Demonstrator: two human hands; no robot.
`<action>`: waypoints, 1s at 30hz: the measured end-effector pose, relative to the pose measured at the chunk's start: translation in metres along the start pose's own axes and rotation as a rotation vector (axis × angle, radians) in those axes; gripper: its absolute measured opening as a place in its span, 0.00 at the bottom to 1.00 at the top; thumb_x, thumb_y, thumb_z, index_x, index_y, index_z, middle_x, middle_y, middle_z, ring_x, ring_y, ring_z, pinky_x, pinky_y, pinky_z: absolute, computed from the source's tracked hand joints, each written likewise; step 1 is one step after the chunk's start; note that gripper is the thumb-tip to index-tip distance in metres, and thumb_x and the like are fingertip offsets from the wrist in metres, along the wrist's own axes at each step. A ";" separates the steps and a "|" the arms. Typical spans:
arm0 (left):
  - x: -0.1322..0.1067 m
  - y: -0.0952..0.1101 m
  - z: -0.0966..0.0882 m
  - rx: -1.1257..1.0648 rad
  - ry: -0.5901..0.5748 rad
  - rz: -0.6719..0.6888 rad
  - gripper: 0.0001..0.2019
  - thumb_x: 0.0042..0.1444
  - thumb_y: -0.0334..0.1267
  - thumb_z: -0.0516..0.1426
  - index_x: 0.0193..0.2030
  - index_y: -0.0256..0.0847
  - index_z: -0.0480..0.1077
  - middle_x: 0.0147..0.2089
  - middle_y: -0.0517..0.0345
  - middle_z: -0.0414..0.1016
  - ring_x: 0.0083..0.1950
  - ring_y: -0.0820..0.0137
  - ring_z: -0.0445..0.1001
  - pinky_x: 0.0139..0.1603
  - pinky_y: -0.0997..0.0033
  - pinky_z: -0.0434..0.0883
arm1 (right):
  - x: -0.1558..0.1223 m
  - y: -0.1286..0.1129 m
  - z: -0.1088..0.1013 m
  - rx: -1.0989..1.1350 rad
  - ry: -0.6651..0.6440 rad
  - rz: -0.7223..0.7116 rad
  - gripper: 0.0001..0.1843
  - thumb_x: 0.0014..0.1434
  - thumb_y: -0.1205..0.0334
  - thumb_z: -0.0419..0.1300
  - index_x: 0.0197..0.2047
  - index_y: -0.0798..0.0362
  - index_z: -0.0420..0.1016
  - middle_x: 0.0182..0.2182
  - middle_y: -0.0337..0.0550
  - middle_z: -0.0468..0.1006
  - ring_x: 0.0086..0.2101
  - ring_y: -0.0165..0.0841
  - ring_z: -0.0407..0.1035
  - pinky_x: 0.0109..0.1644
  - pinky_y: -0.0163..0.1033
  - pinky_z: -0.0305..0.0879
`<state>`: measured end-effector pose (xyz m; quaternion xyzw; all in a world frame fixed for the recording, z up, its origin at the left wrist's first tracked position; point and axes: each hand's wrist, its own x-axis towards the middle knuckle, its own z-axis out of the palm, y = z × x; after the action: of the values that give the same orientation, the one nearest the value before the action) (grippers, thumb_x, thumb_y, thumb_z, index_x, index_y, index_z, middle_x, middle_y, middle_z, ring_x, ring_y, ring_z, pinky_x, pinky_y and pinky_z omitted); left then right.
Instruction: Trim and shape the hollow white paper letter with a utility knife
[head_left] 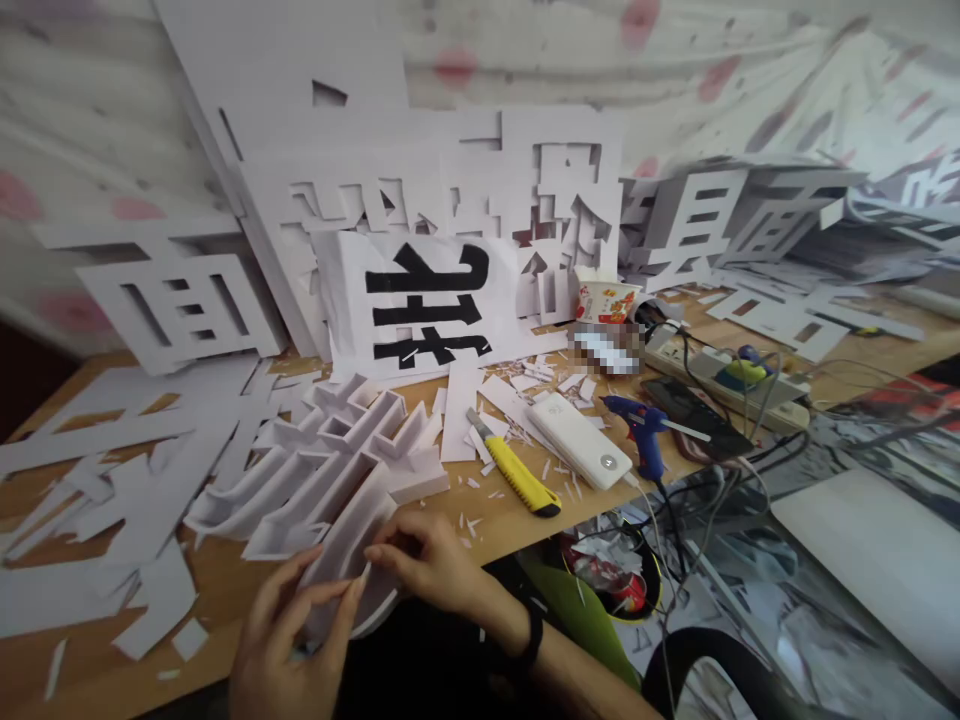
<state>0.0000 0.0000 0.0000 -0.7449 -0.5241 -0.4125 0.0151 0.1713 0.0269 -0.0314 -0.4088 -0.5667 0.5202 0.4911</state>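
Note:
A hollow white foam-board character [352, 500] with raised side walls lies at the table's front edge, its near end sticking out towards me. My left hand [296, 630] grips that near end, fingers along its left wall and thumb tip inside. A tiny white sliver [365, 574] shows by the left thumb tip. Right beside it, my right hand [431, 560] is closed in a pinch over the channel; what its fingertips hold, if anything, is hidden. A yellow utility knife [517, 470], blade extended, lies to the right of the character.
A white power bank [579, 440], a blue glue gun [645, 430], a dark phone [697, 415] and a power strip [727, 375] with cables lie rightward. Cut boards [180, 440] cover the left. Behind stand a printed sheet [349, 300] and cut-out panels [277, 180]. A scrap bin [652, 590] sits below.

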 end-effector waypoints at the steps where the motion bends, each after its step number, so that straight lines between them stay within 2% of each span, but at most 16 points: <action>1: 0.000 0.000 0.000 -0.016 0.001 -0.001 0.13 0.63 0.49 0.58 0.31 0.45 0.74 0.49 0.54 0.75 0.47 0.64 0.76 0.45 0.65 0.71 | 0.000 0.000 0.000 0.010 -0.006 0.016 0.17 0.61 0.47 0.65 0.36 0.55 0.80 0.26 0.35 0.72 0.26 0.25 0.62 0.30 0.31 0.58; 15: -0.004 0.009 -0.002 -0.024 -0.037 -0.176 0.09 0.60 0.45 0.61 0.30 0.47 0.78 0.49 0.54 0.76 0.50 0.63 0.78 0.49 0.64 0.76 | 0.002 -0.010 -0.004 -0.005 -0.033 0.052 0.23 0.61 0.41 0.63 0.31 0.55 0.75 0.22 0.34 0.68 0.24 0.25 0.59 0.28 0.31 0.56; 19: -0.002 0.012 -0.002 -0.053 -0.042 -0.215 0.07 0.59 0.42 0.62 0.30 0.46 0.78 0.49 0.54 0.76 0.49 0.64 0.78 0.50 0.63 0.77 | 0.001 -0.009 -0.004 -0.026 -0.027 0.070 0.24 0.63 0.41 0.60 0.31 0.55 0.73 0.22 0.35 0.70 0.24 0.26 0.62 0.28 0.32 0.58; 22: -0.002 0.012 -0.002 -0.051 -0.036 -0.222 0.07 0.58 0.41 0.63 0.30 0.46 0.78 0.49 0.54 0.77 0.50 0.64 0.78 0.50 0.64 0.77 | 0.000 -0.006 -0.003 0.001 0.076 0.104 0.27 0.64 0.37 0.57 0.30 0.54 0.72 0.20 0.36 0.71 0.21 0.26 0.63 0.26 0.32 0.59; 24: -0.003 0.011 -0.003 -0.049 -0.053 -0.241 0.07 0.58 0.41 0.63 0.30 0.46 0.78 0.50 0.54 0.77 0.50 0.64 0.78 0.50 0.64 0.77 | -0.001 -0.003 -0.003 0.034 0.187 0.132 0.28 0.64 0.36 0.57 0.28 0.53 0.70 0.18 0.36 0.70 0.19 0.26 0.61 0.23 0.32 0.58; 26: -0.004 0.010 -0.004 -0.054 -0.083 -0.261 0.06 0.58 0.41 0.63 0.31 0.46 0.79 0.51 0.54 0.76 0.50 0.64 0.78 0.51 0.64 0.77 | -0.002 -0.002 -0.003 0.063 0.234 0.140 0.27 0.63 0.36 0.58 0.28 0.53 0.69 0.18 0.35 0.70 0.17 0.25 0.59 0.22 0.31 0.57; 30: -0.003 0.011 -0.007 -0.050 -0.120 -0.264 0.05 0.58 0.40 0.63 0.32 0.47 0.79 0.52 0.54 0.75 0.51 0.65 0.78 0.52 0.65 0.77 | -0.005 -0.003 -0.003 0.107 0.115 0.144 0.22 0.64 0.41 0.60 0.35 0.53 0.73 0.20 0.34 0.71 0.19 0.25 0.63 0.22 0.30 0.60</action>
<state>0.0039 -0.0104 0.0071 -0.6930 -0.6070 -0.3787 -0.0889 0.1756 0.0227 -0.0295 -0.4510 -0.4778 0.5594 0.5054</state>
